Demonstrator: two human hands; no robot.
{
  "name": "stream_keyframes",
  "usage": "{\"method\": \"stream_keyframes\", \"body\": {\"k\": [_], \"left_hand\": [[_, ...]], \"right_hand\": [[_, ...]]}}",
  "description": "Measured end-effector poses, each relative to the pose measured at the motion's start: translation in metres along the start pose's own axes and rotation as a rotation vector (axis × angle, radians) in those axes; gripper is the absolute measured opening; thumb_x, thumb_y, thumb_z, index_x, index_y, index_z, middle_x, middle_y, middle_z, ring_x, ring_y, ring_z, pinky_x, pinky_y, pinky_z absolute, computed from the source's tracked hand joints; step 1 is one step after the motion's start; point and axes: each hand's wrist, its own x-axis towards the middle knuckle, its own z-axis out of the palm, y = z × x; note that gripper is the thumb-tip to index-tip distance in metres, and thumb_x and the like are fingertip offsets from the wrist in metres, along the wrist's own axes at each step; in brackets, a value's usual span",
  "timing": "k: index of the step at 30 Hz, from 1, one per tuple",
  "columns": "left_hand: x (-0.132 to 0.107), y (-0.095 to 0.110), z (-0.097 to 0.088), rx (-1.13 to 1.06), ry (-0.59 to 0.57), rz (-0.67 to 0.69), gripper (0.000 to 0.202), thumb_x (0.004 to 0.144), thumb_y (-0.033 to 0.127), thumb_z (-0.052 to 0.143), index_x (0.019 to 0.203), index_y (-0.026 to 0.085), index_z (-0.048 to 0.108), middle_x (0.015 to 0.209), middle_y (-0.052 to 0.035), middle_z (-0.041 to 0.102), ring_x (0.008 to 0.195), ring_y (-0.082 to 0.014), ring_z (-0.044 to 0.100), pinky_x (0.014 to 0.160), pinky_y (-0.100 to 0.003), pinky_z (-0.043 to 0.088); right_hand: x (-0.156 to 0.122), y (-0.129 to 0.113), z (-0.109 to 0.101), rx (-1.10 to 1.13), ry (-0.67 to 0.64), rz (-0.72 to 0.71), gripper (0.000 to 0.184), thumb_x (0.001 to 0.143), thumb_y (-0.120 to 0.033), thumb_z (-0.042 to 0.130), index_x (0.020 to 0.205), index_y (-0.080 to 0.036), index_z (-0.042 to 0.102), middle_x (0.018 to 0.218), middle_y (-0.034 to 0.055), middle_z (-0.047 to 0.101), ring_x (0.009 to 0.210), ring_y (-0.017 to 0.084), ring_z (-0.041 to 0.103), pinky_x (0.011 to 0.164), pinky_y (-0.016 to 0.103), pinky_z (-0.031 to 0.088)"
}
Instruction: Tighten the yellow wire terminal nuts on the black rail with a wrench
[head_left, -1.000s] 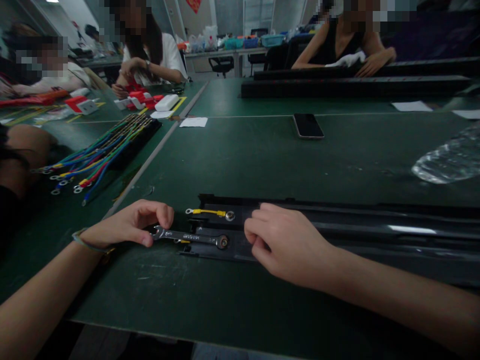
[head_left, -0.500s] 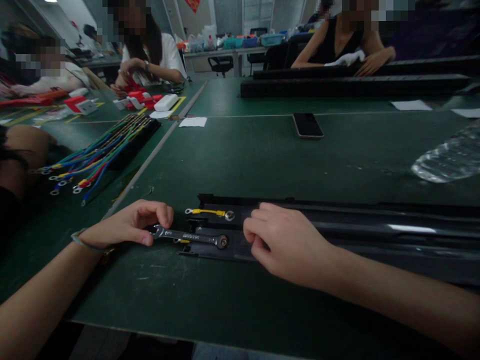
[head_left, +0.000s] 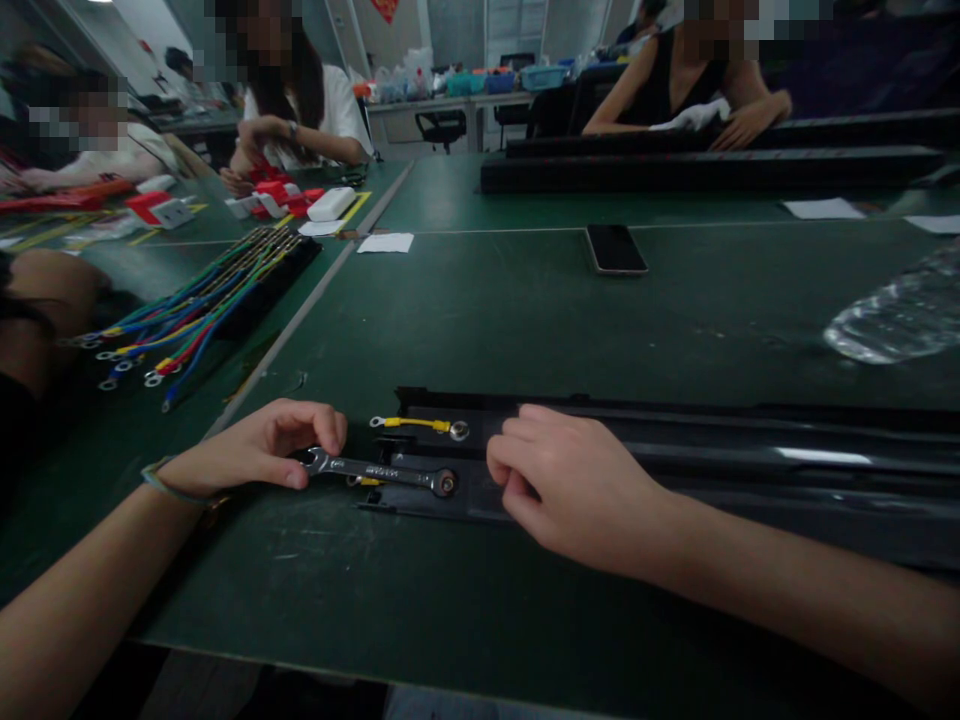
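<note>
A silver combination wrench (head_left: pixel 386 472) lies along the left end of a long black channel (head_left: pixel 750 437). Its ring end sits around a bolt or nut on the channel, and its open end is between the thumb and index finger of my left hand (head_left: pixel 281 443). Under the wrench, a yellow lead is partly hidden. Just behind it, another short yellow lead with ring terminals (head_left: pixel 412 424) is fastened at one end to the channel; the other ring sticks out past the edge. My right hand (head_left: pixel 570 480) rests on the channel with curled fingers; their tips are hidden.
Bundled coloured wires (head_left: pixel 202 310) lie at the left, beside another person's arm (head_left: pixel 56 300). Farther back are a phone (head_left: pixel 616 250), a clear plastic bottle (head_left: pixel 896 310), paper slips (head_left: pixel 385 243) and red-and-white parts (head_left: pixel 281 198). People sit across the green table (head_left: pixel 480 320).
</note>
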Motion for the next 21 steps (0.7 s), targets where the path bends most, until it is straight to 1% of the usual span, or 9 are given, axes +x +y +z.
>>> {"method": "stream_keyframes", "body": {"k": [5, 11, 21], "left_hand": [[-0.0003, -0.0006, -0.0004, -0.005, 0.005, -0.013, 0.025, 0.067, 0.037, 0.065, 0.079, 0.017, 0.056, 0.075, -0.0008, 0.051, 0.07, -0.0156, 0.045, 0.06, -0.025, 0.035], [-0.0003, -0.0001, 0.0, -0.021, 0.008, -0.061, 0.026, 0.067, 0.036, 0.065, 0.079, 0.016, 0.055, 0.075, -0.0012, 0.05, 0.068, -0.0151, 0.045, 0.058, -0.025, 0.035], [-0.0006, -0.002, 0.0002, -0.029, 0.023, -0.026, 0.025, 0.067, 0.036, 0.065, 0.079, 0.017, 0.055, 0.075, -0.0013, 0.051, 0.069, -0.0163, 0.046, 0.06, -0.026, 0.035]], "right_hand": [[0.0003, 0.0, -0.0002, 0.0, 0.003, -0.002, 0.008, 0.069, -0.012, 0.045, 0.066, -0.018, 0.049, 0.066, -0.0002, 0.05, 0.064, 0.013, 0.036, 0.053, 0.026, 0.024], [-0.0003, -0.0017, -0.0024, 0.011, -0.004, 0.004, 0.008, 0.07, -0.012, 0.044, 0.066, -0.017, 0.05, 0.067, 0.0005, 0.051, 0.064, 0.013, 0.036, 0.053, 0.026, 0.025], [-0.0007, -0.0017, -0.0021, -0.002, -0.012, 0.006, 0.008, 0.07, -0.013, 0.045, 0.066, -0.017, 0.05, 0.067, 0.0003, 0.051, 0.065, 0.013, 0.036, 0.053, 0.026, 0.026]]}}
